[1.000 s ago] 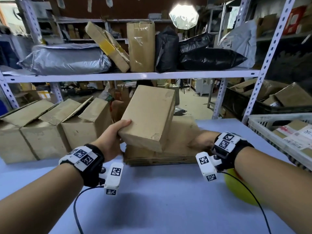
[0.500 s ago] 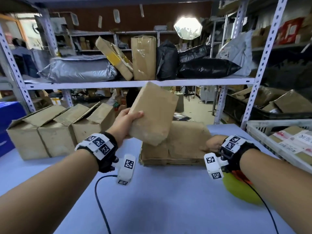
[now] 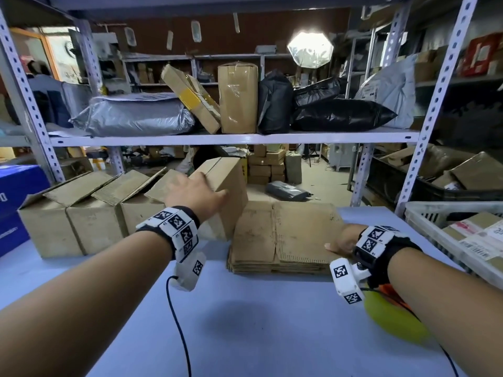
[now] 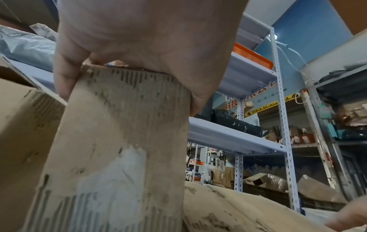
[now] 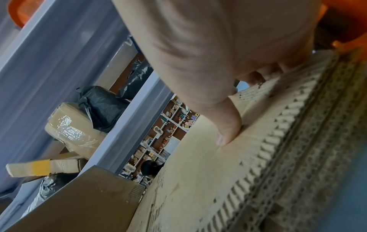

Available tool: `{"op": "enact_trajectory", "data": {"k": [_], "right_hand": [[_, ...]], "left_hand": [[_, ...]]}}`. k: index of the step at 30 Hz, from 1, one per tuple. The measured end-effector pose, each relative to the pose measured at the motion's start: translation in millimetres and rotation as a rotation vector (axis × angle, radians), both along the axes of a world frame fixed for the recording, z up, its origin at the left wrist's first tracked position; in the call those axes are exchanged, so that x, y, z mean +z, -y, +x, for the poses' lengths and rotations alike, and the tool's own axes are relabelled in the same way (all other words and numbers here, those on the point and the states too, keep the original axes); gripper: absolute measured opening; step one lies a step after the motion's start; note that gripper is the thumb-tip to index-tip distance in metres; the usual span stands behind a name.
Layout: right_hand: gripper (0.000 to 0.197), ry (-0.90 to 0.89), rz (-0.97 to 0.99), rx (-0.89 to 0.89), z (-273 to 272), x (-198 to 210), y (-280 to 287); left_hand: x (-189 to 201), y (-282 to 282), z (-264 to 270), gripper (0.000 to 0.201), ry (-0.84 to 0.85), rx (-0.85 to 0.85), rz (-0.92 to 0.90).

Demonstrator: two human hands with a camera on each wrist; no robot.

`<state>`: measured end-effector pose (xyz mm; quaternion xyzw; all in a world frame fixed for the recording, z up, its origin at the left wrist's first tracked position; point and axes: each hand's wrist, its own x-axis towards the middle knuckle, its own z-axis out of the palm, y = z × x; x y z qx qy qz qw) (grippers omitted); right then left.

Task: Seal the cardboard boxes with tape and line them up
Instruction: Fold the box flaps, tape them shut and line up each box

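Nearest the viewer, two bare forearms reach forward over a pale blue tabletop (image 3: 245,336), each wrist wrapped in a black band carrying white blocks printed with black square codes. A black cable trails from the left wrist across the tabletop. Under the right forearm lies a yellow-green object (image 3: 392,319) with an orange part; what it is cannot be told.

The right hand (image 3: 343,240) rests on the near right corner of a stack of flattened cardboard sheets (image 3: 283,235). Its thumb lies on top of the top sheet and its fingers curl round the edge, so the grip is closed on the stack.

The left hand (image 3: 194,193) reaches further forward and holds a closed cardboard box (image 3: 227,191) by its upper near edge, thumb on one side and fingers on the other. The box stands tilted at the stack's far left corner, just beside a row of three boxes (image 3: 89,213) whose top flaps stand open. Whether it touches that row cannot be told.

At the right edge sits a white plastic crate (image 3: 424,213) holding labelled parcels.

Beyond, a metal shelf (image 3: 231,138) carries a grey mailing bag, taped cardboard parcels and black plastic bags.
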<state>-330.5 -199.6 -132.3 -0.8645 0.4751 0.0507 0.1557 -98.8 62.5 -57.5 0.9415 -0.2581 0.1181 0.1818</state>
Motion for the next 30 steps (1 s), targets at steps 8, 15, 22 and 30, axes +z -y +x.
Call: {"op": "enact_trajectory", "data": {"k": [8, 15, 22, 30], "right_hand": [[0.065, -0.159, -0.101, 0.067, 7.3, 12.0, -14.8], [0.066, -0.159, -0.091, 0.12, 11.3, 4.2, -5.0], [0.061, -0.121, -0.07, 0.101, 11.9, 2.6, -7.6], [0.061, -0.101, 0.016, 0.137, 28.2, 14.4, -30.1]], "left_hand": [[-2.3, -2.7, 9.2, 0.08, 0.102, 0.098, 0.21], [-17.9, 2.8, 16.2, 0.052, 0.189, -0.055, 0.372], [-5.9, -0.2, 19.6, 0.046, 0.075, 0.017, 0.425], [-1.7, -22.9, 48.5, 0.051, 0.063, 0.09, 0.475]]}}
